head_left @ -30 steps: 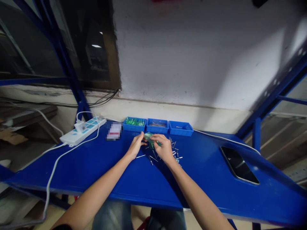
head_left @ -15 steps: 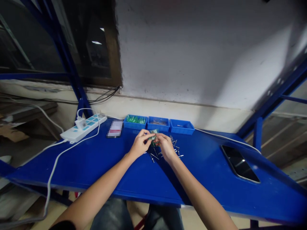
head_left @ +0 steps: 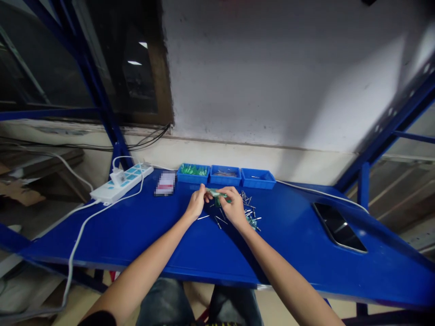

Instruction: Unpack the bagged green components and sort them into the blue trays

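Observation:
Between my two hands is a small clear and green plastic packet (head_left: pixel 216 193). My left hand (head_left: pixel 197 203) pinches its left end, and my right hand (head_left: pixel 233 206) grips its right end with fingers curled. Several thin metal pins (head_left: pixel 220 221) lie scattered on the blue table (head_left: pixel 152 240) beneath and around my hands. Another crumpled clear-green piece (head_left: pixel 252 222) rests among them, right of my right wrist. Behind my hands stand three blue trays in a row: one with green pieces (head_left: pixel 193 170), one with thin pieces (head_left: pixel 225 174), and one nearly bare (head_left: pixel 258 178).
A white power strip (head_left: pixel 118 185) with a plug and cable lies at the left. Near it is a blurred card-like object (head_left: pixel 165 183). A black phone (head_left: pixel 340 227) lies at the right. Blue frame posts and a white cable (head_left: pixel 319 194) border the table.
My hands have moved slightly apart, with the packet now stretched between them. A crumpled clear-green piece now shows beside my right wrist. The view has shifted slightly.

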`<state>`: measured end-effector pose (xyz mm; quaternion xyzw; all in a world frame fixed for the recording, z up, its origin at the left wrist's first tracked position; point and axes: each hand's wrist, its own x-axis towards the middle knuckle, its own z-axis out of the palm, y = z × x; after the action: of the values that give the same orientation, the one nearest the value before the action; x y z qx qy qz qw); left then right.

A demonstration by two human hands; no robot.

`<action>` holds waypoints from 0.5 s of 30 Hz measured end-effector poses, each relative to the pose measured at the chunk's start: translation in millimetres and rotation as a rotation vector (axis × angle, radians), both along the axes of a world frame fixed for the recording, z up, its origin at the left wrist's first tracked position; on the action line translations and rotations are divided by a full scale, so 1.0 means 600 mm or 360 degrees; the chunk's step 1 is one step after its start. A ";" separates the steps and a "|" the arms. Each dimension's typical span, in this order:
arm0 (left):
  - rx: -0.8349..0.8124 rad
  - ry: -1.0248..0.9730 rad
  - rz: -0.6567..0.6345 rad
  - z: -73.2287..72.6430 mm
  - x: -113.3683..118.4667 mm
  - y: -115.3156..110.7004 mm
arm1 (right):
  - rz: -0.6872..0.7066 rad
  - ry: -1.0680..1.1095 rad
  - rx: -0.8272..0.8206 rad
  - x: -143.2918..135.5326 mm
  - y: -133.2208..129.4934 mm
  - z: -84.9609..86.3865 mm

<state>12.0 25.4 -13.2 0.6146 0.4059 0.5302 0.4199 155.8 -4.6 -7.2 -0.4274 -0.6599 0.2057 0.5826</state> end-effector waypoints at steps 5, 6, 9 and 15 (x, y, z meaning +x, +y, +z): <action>-0.0026 -0.0093 -0.0059 -0.008 0.000 0.004 | -0.0058 -0.0153 0.0049 -0.003 -0.001 -0.009; -0.0021 -0.0099 -0.0062 -0.009 0.000 0.004 | -0.0071 -0.0163 0.0023 -0.003 0.000 -0.011; -0.0004 -0.0126 -0.0002 -0.012 0.001 0.007 | -0.0152 -0.0153 -0.0062 -0.003 0.003 -0.011; 0.0002 -0.0122 -0.0018 -0.016 -0.001 0.008 | -0.0155 0.0043 -0.0342 0.001 0.005 -0.001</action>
<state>11.6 30.0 -22.7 0.5964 0.3858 0.5513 0.4376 156.1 -1.3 -7.9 -0.5161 -0.6047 0.2525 0.5516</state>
